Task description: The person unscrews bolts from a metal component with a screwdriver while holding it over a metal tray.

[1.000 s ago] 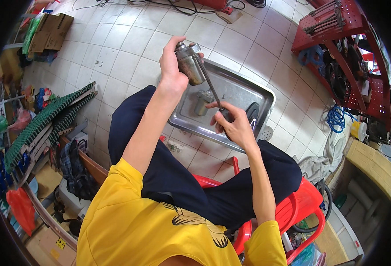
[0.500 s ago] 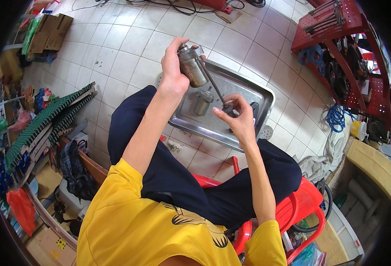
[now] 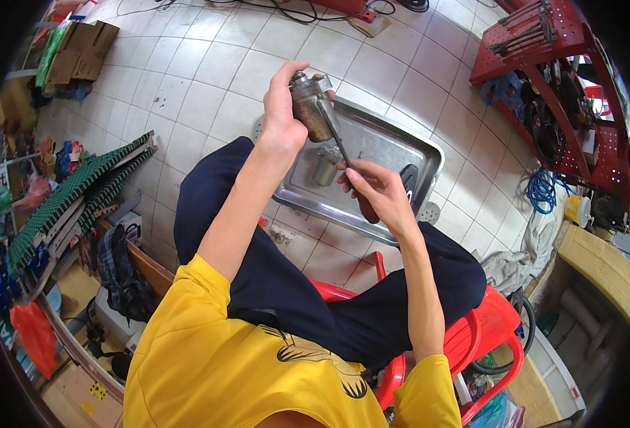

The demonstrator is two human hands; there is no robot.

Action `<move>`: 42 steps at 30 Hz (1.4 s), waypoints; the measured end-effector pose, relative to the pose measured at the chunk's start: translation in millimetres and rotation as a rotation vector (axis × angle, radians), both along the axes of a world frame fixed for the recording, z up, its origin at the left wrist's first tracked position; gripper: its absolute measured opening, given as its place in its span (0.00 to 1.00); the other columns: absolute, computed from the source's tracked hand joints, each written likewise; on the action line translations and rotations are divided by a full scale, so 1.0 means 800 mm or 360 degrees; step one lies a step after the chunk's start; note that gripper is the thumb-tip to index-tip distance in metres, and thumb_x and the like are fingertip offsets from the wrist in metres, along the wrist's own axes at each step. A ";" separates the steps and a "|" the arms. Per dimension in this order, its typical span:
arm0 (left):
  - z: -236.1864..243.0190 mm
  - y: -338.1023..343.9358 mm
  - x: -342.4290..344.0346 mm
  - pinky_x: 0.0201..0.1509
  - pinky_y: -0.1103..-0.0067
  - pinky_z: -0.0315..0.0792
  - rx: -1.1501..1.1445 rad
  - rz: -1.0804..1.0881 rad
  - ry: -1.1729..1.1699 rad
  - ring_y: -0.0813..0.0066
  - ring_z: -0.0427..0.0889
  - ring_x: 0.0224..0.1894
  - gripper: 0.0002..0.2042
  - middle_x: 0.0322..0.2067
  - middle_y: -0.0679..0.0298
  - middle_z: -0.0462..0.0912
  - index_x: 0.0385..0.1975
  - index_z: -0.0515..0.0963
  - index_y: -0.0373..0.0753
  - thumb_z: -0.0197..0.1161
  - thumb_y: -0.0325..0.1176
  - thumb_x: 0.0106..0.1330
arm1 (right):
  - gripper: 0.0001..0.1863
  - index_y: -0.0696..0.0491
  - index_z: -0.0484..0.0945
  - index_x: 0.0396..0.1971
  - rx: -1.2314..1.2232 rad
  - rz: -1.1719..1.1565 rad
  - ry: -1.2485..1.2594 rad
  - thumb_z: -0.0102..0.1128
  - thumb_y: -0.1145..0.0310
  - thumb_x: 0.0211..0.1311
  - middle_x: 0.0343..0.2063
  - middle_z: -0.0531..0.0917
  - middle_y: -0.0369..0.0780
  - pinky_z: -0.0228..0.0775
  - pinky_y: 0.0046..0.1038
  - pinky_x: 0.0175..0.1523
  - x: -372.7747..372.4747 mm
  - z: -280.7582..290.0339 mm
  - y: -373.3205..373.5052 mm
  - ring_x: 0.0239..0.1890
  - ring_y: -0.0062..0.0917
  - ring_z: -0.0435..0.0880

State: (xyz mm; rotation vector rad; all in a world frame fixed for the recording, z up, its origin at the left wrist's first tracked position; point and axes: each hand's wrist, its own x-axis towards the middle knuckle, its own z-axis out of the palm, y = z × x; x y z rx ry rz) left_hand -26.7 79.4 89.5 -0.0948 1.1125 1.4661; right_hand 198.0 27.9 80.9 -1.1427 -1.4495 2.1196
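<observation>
My left hand [image 3: 283,114] is closed around a stained metal cylinder [image 3: 313,114] with a flanged top, held above the tray. A long screwdriver [image 3: 340,146] lies at a slant with its shaft against the cylinder's right side. My right hand [image 3: 375,189] holds it at the handle end, thumb and fingers around the tool. Below, on the shallow steel tray [image 3: 386,146], a second metal cylinder [image 3: 324,173] stands partly behind the shaft, and a black object [image 3: 407,180] lies at the tray's right, partly hidden by my right hand.
A red perforated rack [image 3: 515,43] with tools and coiled blue hose [image 3: 540,189] is at right. Red plastic chairs [image 3: 490,324] sit by my legs. Cardboard [image 3: 86,53], folded green-striped chairs [image 3: 72,200] and clutter line the left. Cables [image 3: 293,14] lie on the tiles ahead.
My left hand and the cylinder have shifted slightly right. My right hand's fingers have loosened and re-closed on the screwdriver, and the shaft's angle has changed a little.
</observation>
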 end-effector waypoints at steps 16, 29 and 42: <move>-0.007 0.000 -0.006 0.45 0.57 0.79 -0.0073 0.0199 -0.0327 0.57 0.83 0.35 0.13 0.29 0.55 0.81 0.34 0.76 0.35 0.61 0.40 0.64 | 0.29 0.53 0.60 0.73 -0.0704 -0.0302 0.0929 0.46 0.56 0.80 0.43 0.82 0.41 0.73 0.24 0.44 0.019 0.022 -0.003 0.32 0.20 0.76; -0.005 0.002 -0.001 0.45 0.57 0.78 -0.0151 0.0238 -0.0330 0.57 0.83 0.35 0.13 0.30 0.54 0.80 0.34 0.76 0.34 0.61 0.40 0.64 | 0.17 0.52 0.65 0.56 -0.0075 -0.0179 -0.0021 0.46 0.55 0.81 0.33 0.85 0.43 0.65 0.19 0.23 0.023 0.021 0.003 0.22 0.17 0.78; -0.016 0.004 -0.016 0.43 0.57 0.79 -0.0070 0.0262 -0.0307 0.54 0.83 0.35 0.17 0.33 0.54 0.79 0.38 0.71 0.34 0.63 0.42 0.61 | 0.22 0.53 0.68 0.33 -0.0138 -0.0120 -0.0110 0.42 0.49 0.81 0.14 0.74 0.36 0.55 0.21 0.16 0.030 0.034 0.011 0.11 0.15 0.66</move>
